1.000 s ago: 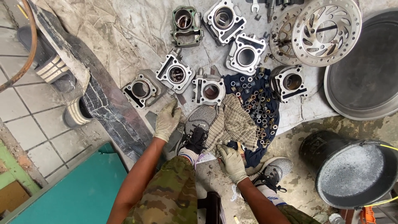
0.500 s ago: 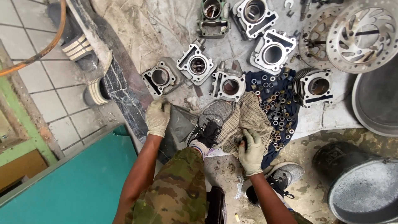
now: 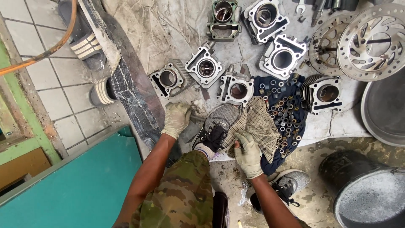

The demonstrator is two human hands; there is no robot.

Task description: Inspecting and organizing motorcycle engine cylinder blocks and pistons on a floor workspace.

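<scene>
My left hand (image 3: pixel 177 118), in a dirty pale glove, rests fingers-down on the floor sheet just below a grey engine cylinder block (image 3: pixel 170 79). My right hand (image 3: pixel 248 153), also gloved, grips the lower edge of a checked rag (image 3: pixel 256 123) that lies over my left shoe (image 3: pixel 219 124). Right of the rag, a dark blue cloth (image 3: pixel 292 110) carries several small metal rollers and bushes. More cylinder blocks (image 3: pixel 205 66) (image 3: pixel 236 88) stand in a loose arc beyond my hands.
Two brake discs (image 3: pixel 371 41) lie at the far right above a large dark pan (image 3: pixel 386 110). A black bucket (image 3: pixel 363 195) stands at the lower right. Striped sandals (image 3: pixel 86 47) sit on the tiles at left, beside a teal panel (image 3: pixel 80 181).
The view has shifted, so everything sits further right and lower. My left hand has come down from the block onto the sheet. My right hand stays on the rag.
</scene>
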